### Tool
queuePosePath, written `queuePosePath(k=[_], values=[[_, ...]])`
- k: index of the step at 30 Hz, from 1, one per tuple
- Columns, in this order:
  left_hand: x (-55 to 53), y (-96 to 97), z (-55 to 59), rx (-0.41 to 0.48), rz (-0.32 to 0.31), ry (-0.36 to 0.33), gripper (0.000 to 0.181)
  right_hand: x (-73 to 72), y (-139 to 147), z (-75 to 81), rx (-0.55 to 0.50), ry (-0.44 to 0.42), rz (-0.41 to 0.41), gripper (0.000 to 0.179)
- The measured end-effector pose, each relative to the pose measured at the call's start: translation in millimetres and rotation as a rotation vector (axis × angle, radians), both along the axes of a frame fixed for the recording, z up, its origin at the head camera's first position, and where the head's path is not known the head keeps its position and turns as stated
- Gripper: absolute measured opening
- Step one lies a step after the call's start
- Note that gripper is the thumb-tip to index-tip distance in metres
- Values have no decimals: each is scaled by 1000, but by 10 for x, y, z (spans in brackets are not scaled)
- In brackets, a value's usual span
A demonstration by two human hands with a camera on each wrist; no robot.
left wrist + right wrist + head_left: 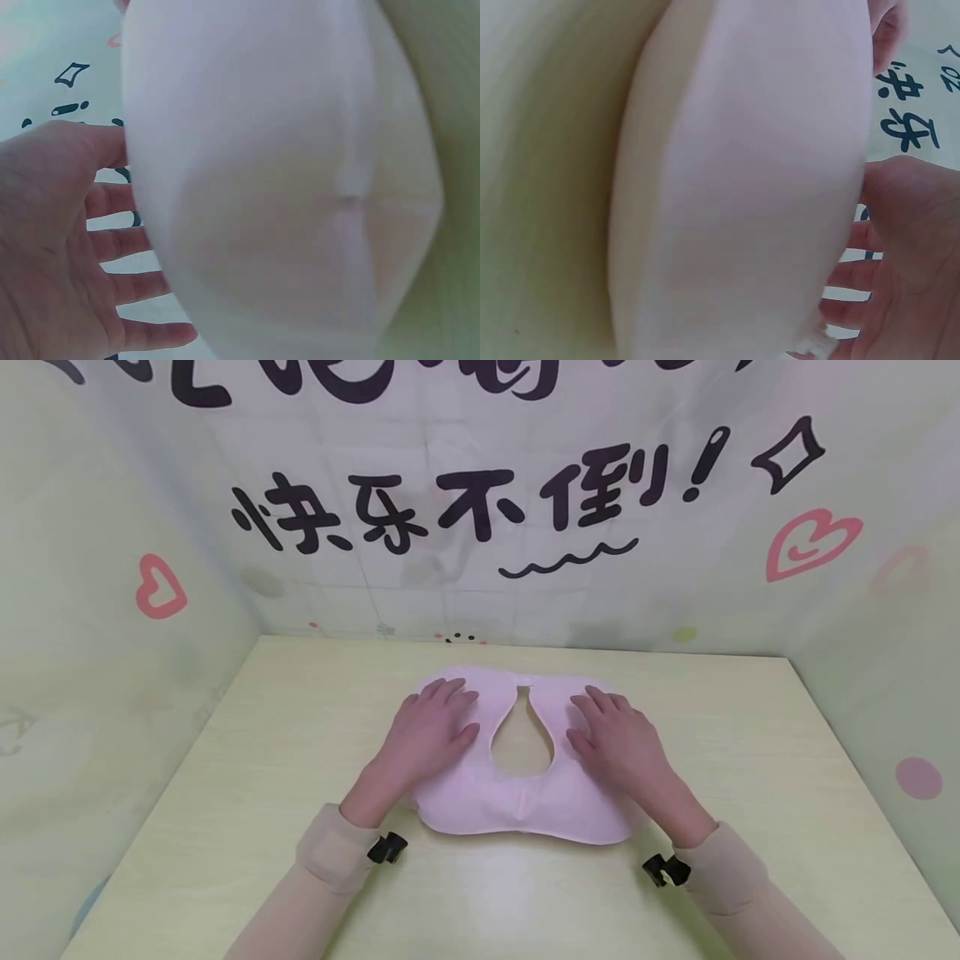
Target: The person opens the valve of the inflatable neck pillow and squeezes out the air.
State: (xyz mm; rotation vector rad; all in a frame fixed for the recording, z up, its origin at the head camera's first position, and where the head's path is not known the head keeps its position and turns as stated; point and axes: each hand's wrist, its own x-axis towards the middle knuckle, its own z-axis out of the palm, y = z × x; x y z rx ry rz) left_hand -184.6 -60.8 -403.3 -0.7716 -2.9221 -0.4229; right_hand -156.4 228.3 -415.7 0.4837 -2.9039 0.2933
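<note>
A pale pink pillow [517, 806] with a teardrop-shaped hole in its middle lies on the table. A narrow slit at the hole's top points toward the back wall. On the pillow's left part rests my left hand [429, 727], fingers spread and pointing away from me. My right hand [618, 735] lies across the right part, its fingers loosely bent over the top. In the left wrist view the pillow's padded front side [262, 172] hides the fingertips of the left hand. The right wrist view shows a white tag [819, 343] at the pillow's edge near the right fingers.
The pale wooden table [247, 760] runs back to a white printed cloth [465, 602] with black lettering. Similar cloth walls rise along the left and right table edges. Small black camera mounts [387, 848] sit on both wrists.
</note>
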Motion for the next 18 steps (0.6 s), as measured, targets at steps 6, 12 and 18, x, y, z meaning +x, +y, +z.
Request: queuePosePath(k=[6, 12, 18], values=[[22, -17, -121, -15, -4, -21, 47, 28, -11, -120, 13, -5, 6, 46], [4, -22, -196, -18, -7, -8, 45, 23, -13, -183, 30, 20, 7, 43], [-3, -23, -222, -21, -8, -1, 44, 28, -8, -207, 29, 13, 8, 43]])
